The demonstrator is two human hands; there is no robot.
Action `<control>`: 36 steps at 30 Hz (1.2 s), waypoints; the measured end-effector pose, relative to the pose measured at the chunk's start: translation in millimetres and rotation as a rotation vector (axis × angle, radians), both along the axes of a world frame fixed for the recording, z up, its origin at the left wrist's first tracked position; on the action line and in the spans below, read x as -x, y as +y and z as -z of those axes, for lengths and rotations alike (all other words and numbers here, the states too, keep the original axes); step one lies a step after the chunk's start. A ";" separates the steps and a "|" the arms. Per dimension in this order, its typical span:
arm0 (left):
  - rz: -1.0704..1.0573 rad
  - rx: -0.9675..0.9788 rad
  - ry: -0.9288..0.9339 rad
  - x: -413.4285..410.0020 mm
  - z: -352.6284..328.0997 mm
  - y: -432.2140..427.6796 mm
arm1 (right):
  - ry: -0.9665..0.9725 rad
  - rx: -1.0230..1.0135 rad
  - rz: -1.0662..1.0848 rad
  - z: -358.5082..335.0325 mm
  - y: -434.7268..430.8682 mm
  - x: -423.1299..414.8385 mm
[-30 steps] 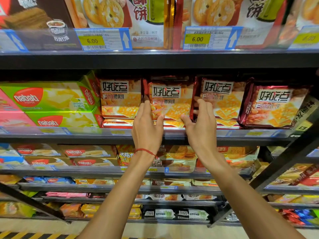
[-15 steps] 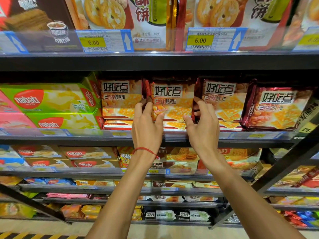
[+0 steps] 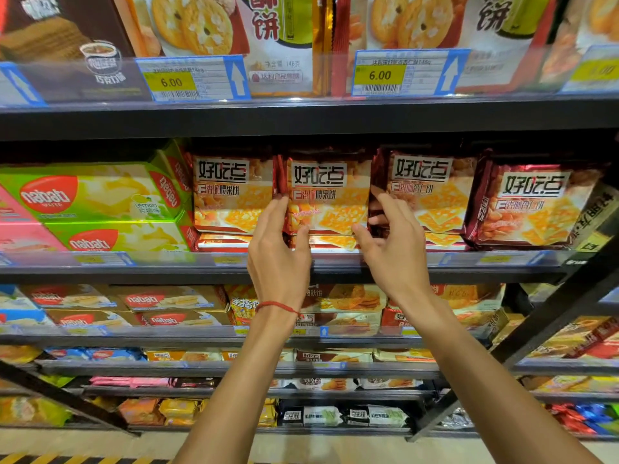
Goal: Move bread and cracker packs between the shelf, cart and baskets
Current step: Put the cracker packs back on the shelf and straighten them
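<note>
Both forearms reach up and forward from the bottom edge. A red string bracelet sits on the left wrist.

Left hand: narrow grip. The thumb is pressed on the lower left of a cracker pack's front, and the fingers run up its left edge and slip behind it.

Right hand: also a narrow grip. The thumb is at the pack's lower right corner, and the fingers are curled into the gap on its right side.

The pack is held between both hands. It stands upright, facing out, second in a row of four like packs on the middle shelf. Its base appears to rest on flat packs lying underneath.

Neighbours:
- The left pack touches it.
- The right pack is just beside it, past the fingers.
- The fourth pack is further right and tilted.
- Green boxes are stacked at the left end of the same shelf, with pink ones at the frame edge.

Lower shelves hold more wafer boxes and cracker bags, too small to read.

On the shelf above stand large cookie bags behind a clear rail. The rail carries price tags, two of them reading 6.00.
</note>
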State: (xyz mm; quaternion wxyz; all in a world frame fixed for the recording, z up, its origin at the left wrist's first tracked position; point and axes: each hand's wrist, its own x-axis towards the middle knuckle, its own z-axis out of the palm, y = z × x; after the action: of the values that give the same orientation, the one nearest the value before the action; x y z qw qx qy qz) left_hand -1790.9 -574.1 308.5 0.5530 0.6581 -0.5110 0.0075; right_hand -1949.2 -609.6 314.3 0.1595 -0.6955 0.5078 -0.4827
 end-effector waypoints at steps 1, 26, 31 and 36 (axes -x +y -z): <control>0.019 0.022 0.000 3.3 1.2 3.1 | -0.012 -0.022 -0.036 -0.8 1.6 3.9; 0.325 -0.288 -0.133 124.9 -8.8 -17.1 | 0.176 -0.250 0.155 -21.7 16.1 104.7; 0.273 -0.258 -0.097 130.9 -5.9 -26.7 | 0.233 -0.218 0.116 -21.8 3.9 113.0; 0.220 -0.215 -0.077 134.1 -5.2 -31.9 | 0.248 -0.188 0.092 -19.7 -2.1 112.4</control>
State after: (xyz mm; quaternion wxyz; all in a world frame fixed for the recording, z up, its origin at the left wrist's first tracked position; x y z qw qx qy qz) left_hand -1925.0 -606.0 313.7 0.4568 0.6528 -0.5986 -0.0828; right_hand -2061.6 -611.7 334.0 0.1376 -0.7079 0.5977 -0.3503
